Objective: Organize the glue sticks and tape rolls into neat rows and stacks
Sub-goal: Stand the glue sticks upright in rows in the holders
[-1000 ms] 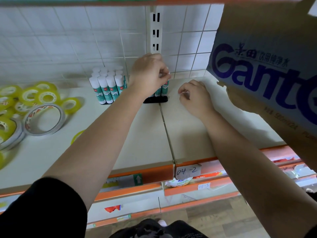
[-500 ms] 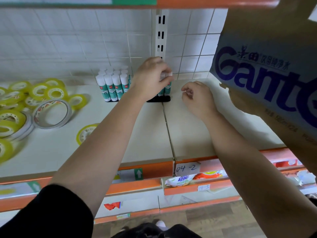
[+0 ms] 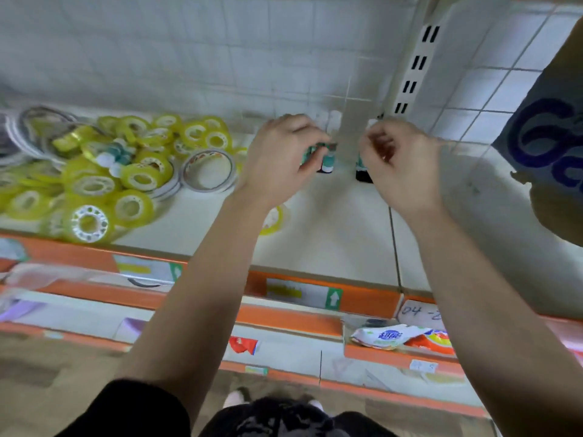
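Head view: both hands up at the back of the shelf (image 3: pixel 331 228), working the glue sticks (image 3: pixel 328 152).

Left hand (image 3: pixel 280 159) curled round upright glue sticks; right hand (image 3: pixel 400 162) loosely curled beside more sticks, grasp impossible to tell through blur. Left of the grip, yellow tape rolls (image 3: pixel 135 175) heaped loose; cardboard box (image 3: pixel 549 146) off right.

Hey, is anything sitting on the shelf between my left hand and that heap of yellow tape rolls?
Nothing visible blocks it. The left hand is on the glue sticks, and the tape rolls lie directly to its left on the shelf; the nearest, a white-edged ring, is part of that heap.
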`<state>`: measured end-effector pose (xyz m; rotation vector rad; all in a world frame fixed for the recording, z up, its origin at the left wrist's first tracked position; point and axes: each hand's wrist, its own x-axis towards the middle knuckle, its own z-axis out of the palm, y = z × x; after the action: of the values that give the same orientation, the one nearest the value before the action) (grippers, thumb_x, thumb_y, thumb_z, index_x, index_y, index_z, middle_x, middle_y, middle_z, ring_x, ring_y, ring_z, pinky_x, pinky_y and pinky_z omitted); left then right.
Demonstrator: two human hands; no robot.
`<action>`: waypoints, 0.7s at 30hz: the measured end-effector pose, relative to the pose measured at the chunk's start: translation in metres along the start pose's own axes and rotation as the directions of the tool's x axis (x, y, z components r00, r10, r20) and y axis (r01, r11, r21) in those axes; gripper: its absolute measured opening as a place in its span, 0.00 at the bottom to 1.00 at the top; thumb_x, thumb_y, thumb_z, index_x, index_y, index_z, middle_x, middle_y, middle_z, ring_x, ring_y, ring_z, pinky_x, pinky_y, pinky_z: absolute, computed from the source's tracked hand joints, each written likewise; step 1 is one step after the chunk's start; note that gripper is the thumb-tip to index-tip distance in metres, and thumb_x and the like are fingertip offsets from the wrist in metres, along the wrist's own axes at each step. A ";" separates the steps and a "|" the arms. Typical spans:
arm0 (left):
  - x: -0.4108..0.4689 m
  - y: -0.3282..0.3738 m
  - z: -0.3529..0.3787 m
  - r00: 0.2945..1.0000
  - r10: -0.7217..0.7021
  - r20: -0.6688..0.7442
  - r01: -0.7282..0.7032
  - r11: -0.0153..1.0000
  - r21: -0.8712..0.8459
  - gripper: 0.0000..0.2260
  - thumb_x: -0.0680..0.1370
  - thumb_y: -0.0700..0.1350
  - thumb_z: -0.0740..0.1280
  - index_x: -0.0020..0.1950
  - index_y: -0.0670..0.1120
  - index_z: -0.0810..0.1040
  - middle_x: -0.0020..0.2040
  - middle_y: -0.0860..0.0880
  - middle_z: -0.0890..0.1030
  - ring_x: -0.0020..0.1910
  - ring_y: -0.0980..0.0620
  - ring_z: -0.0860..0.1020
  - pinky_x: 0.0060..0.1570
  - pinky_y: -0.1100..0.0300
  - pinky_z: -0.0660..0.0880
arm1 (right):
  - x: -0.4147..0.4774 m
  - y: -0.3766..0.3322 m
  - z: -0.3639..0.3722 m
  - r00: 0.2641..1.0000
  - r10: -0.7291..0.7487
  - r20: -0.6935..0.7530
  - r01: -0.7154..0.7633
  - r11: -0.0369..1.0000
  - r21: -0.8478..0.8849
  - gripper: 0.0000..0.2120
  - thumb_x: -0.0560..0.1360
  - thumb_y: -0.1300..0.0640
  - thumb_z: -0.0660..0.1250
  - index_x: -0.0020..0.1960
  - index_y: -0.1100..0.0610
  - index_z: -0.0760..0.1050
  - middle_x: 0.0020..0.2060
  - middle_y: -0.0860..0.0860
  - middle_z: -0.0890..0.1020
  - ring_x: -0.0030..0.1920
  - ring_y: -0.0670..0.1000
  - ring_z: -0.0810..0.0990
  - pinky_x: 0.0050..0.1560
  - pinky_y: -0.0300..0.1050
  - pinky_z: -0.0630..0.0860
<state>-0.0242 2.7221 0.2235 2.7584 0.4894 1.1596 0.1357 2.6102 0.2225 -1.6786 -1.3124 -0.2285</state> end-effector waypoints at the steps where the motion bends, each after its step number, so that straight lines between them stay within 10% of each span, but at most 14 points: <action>1: -0.009 -0.007 -0.010 1.000 -0.010 0.001 0.010 1.000 0.017 0.09 0.74 0.43 0.66 0.50 0.44 0.84 0.45 0.45 0.82 0.44 0.42 0.81 0.44 0.46 0.78 | 0.001 -0.009 0.010 1.000 -0.008 0.026 0.008 1.000 0.019 0.07 0.73 0.58 0.64 0.44 0.60 0.80 0.36 0.49 0.80 0.36 0.51 0.78 0.41 0.42 0.73; 21: -0.140 -0.183 -0.191 0.955 -0.276 -0.104 0.288 0.950 0.124 0.10 0.77 0.45 0.67 0.54 0.45 0.84 0.49 0.46 0.83 0.48 0.45 0.81 0.48 0.50 0.77 | 0.010 -0.181 0.217 0.969 -0.081 0.233 0.051 0.990 0.130 0.07 0.72 0.56 0.66 0.45 0.57 0.81 0.39 0.52 0.82 0.39 0.51 0.80 0.44 0.49 0.77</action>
<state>-0.2980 2.8431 0.2220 2.6378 0.9740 1.2159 -0.0936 2.7746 0.2163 -1.5949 -1.5301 0.0170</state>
